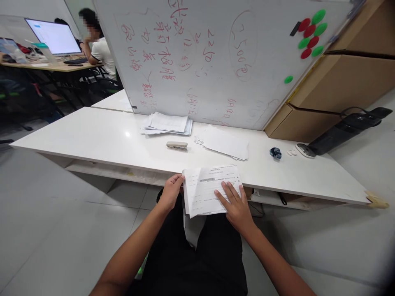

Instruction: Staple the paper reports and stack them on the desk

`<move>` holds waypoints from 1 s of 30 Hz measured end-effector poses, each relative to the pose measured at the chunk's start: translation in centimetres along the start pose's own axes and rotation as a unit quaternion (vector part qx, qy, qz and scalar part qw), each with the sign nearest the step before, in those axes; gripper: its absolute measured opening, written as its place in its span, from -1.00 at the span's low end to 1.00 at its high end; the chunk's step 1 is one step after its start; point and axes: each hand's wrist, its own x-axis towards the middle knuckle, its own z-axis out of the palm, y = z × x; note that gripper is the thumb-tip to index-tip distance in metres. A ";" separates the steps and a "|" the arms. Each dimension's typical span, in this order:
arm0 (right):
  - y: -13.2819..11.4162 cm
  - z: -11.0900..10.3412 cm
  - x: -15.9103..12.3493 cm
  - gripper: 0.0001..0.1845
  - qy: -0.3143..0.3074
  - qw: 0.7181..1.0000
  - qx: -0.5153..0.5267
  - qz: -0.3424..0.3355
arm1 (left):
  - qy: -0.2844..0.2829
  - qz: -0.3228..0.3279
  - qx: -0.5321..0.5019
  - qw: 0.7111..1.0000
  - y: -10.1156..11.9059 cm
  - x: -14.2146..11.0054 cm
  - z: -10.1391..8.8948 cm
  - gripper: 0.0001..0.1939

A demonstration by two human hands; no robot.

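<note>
A small stack of printed paper sheets (pixel 206 187) hangs over the front edge of the white table (pixel 101 137), above my lap. My left hand (pixel 171 192) is closed on the stack's left edge, thumb on top. My right hand (pixel 236 204) lies flat on the sheets' right part with fingers stretched out. A beige stapler (pixel 177 145) lies on the table just beyond the sheets.
Two more paper piles lie further back, one (pixel 168 123) by the whiteboard (pixel 222 53) and one (pixel 224 143) to its right. A small blue object (pixel 275 153) and a black device (pixel 345 128) sit at the right. Another person (pixel 98 43) sits at a far desk with a laptop (pixel 54 37).
</note>
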 end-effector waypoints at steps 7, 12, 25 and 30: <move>-0.2 0.2 1.3 -0.18 -0.015 0.999 -0.033 0.011 | -0.021 -0.015 -0.024 0.999 0.1 0.5 0.6 -0.44; -0.4 0.5 3.9 -0.21 -0.024 0.999 -0.029 0.016 | -0.063 -0.013 -0.014 0.998 0.4 0.7 1.2 -0.48; 5.1 -1.3 7.8 0.03 -0.082 0.877 0.426 0.209 | -0.069 0.048 0.021 0.996 3.7 2.6 -0.6 -0.50; 7.4 -2.2 12.5 -0.31 0.058 0.753 0.598 0.269 | -0.111 0.133 0.054 0.983 7.2 4.3 1.6 -0.56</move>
